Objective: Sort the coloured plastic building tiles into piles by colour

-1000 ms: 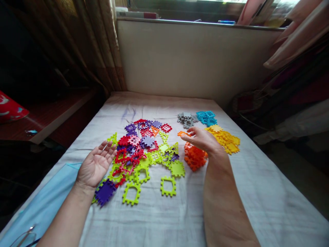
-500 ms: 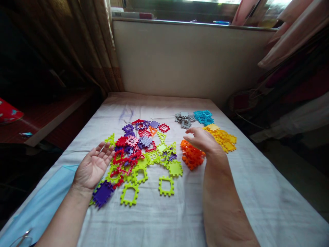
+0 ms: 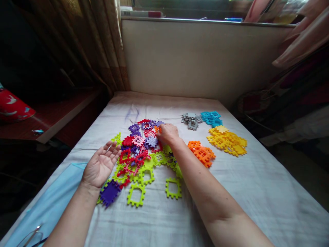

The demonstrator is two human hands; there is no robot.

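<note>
Left hand (image 3: pixel 101 168) was open beside the mixed heap (image 3: pixel 138 157) as right hand (image 3: pixel 168 133) bent over it

A red object with white marks (image 3: pixel 14 108) stood on a wooden surface (image 3: pixel 48 128), well left of the heap. Light blue material (image 3: pixel 51 195) lay nearer, also to its left. The left hand, palm up, fingers slack and parted, was just beside the heap's left edge. A purple tile (image 3: pixel 110 192) marked the heap's near left corner; close by, at its near edge, lay an arched green frame (image 3: pixel 135 203). Red, pink, purple and lime-green notched pieces made up the heap itself. The right hand was over the heap's far right part, its fingers curled down by a small orange piece (image 3: pixel 157 129); whether they gripped it could not be told. A square green frame (image 3: pixel 173 196) lay in front of the heap, apart from it. Right of the heap were a grey pile (image 3: pixel 190 120), an orange pile (image 3: pixel 202 152), a blue pile (image 3: pixel 212 119) and, farthest from it, a yellow pile (image 3: pixel 227 141).
</note>
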